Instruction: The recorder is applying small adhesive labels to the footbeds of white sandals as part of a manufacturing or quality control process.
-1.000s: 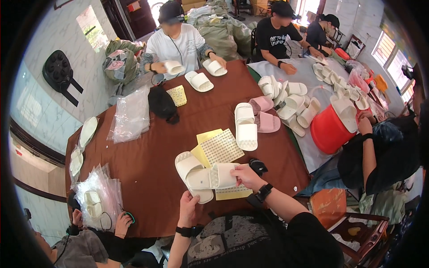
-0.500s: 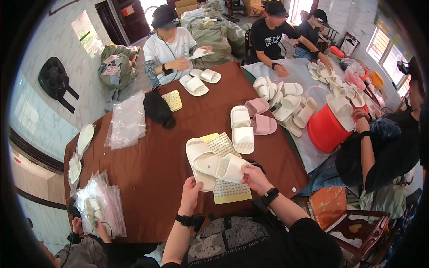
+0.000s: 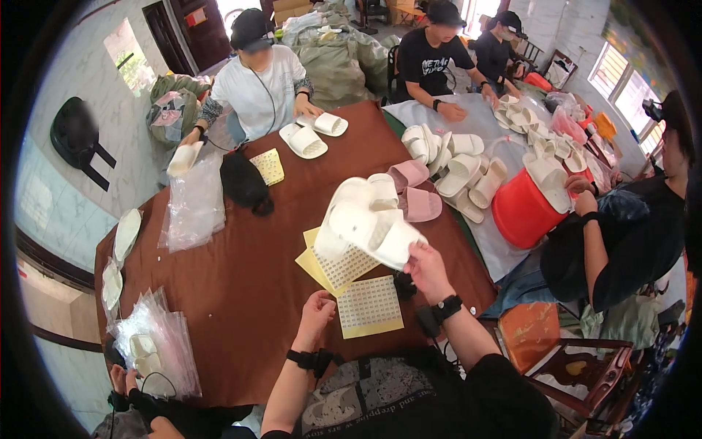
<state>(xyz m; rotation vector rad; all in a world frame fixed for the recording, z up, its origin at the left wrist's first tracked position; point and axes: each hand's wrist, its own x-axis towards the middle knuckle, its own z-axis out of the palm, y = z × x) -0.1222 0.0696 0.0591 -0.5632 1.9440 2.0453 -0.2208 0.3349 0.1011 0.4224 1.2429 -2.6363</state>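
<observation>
My right hand (image 3: 428,269) grips the toe end of a white slide slipper (image 3: 360,223), holding it up over the table. Under and beside it is another white slipper (image 3: 338,245), blurred by motion; whether my hand also holds that one, I cannot tell. My left hand (image 3: 316,314) is off the slippers, fingers loosely curved and apart, with nothing visible in it. Close to its fingertips lies a yellow-backed sticker sheet (image 3: 370,307). More sticker sheets (image 3: 311,267) lie partly beneath the raised slippers. Behind them, a white slipper (image 3: 382,189) is partly covered, next to pink slippers (image 3: 420,205).
Piled white slippers (image 3: 461,172) and a red bucket (image 3: 523,216) are at the right. Clear plastic bags (image 3: 191,205), a black cap (image 3: 245,179) and more bags (image 3: 172,344) lie left on the brown tablecloth (image 3: 241,293). Several people work around the tables.
My left hand has let go of the slipper. My right hand has lifted its slipper up and away from me. Across the table, a person has moved a slipper over to the plastic bags.
</observation>
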